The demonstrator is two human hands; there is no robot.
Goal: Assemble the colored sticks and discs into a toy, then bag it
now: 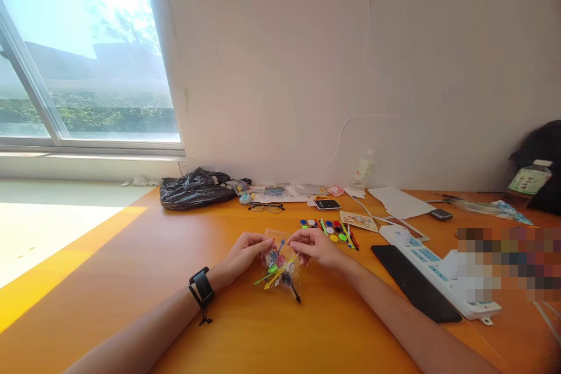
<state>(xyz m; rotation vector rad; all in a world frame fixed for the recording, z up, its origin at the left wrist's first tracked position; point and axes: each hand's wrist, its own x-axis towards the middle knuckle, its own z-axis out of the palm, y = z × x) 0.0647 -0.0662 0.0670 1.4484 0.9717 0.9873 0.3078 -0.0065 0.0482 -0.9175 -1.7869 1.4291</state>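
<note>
A clear plastic bag (pixel 280 280) is held above the wooden table between both my hands. Inside it are small coloured discs and arrow-tipped sticks in yellow, green, blue and black; the black arrow (pixel 297 295) reaches the lower right corner. My left hand (pixel 249 250) pinches the bag's upper left edge. On the upper right, my right hand (pixel 314 245) has its fingers closed at the bag's edge, near a yellow stick. More coloured discs (pixel 333 238) and sticks lie on the table just beyond my right hand.
A black plastic bag (pixel 197 188), glasses (pixel 267 207) and a small black device (pixel 327 204) lie toward the wall. At right are a white power strip (pixel 432 263), a black phone-like slab (pixel 412 283), a paper sheet (pixel 400 203) and a bottle (pixel 531 178). Another bottle (pixel 363 170) stands by the wall.
</note>
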